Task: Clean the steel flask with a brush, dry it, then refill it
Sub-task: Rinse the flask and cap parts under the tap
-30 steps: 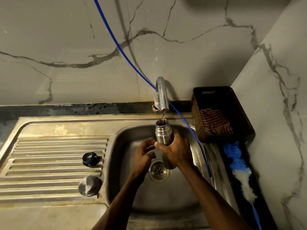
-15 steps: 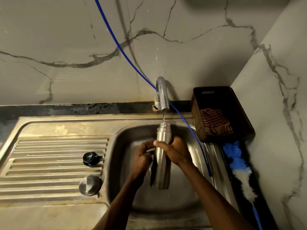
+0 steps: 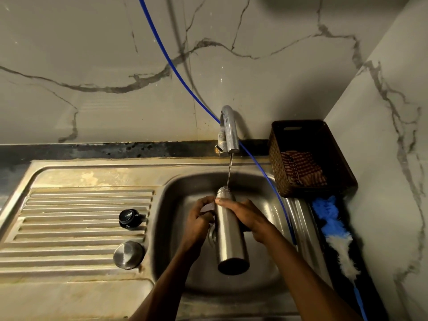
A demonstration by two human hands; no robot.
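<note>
The steel flask (image 3: pixel 231 239) hangs over the sink basin (image 3: pixel 176 205), tilted, with its base toward me and its open mouth up under the tap (image 3: pixel 228 130). A thin stream of water (image 3: pixel 229 172) runs down onto the mouth. My right hand (image 3: pixel 245 216) grips the flask just below its neck. My left hand (image 3: pixel 196 221) has its fingers curled against the flask's left side near the neck. No brush is in view.
A black inner cap (image 3: pixel 129 217) and a round steel lid (image 3: pixel 128 254) lie on the ribbed drainboard (image 3: pixel 69 216). A dark basket (image 3: pixel 275 167) with a checked cloth (image 3: pixel 301 167) stands at the right. A blue-white duster (image 3: pixel 328 225) lies beside it, and a blue hose (image 3: pixel 180 75) crosses the wall.
The flask has come down from close under the tap and tilted, its base swinging toward me. Both hands moved down with it and kept their hold.
</note>
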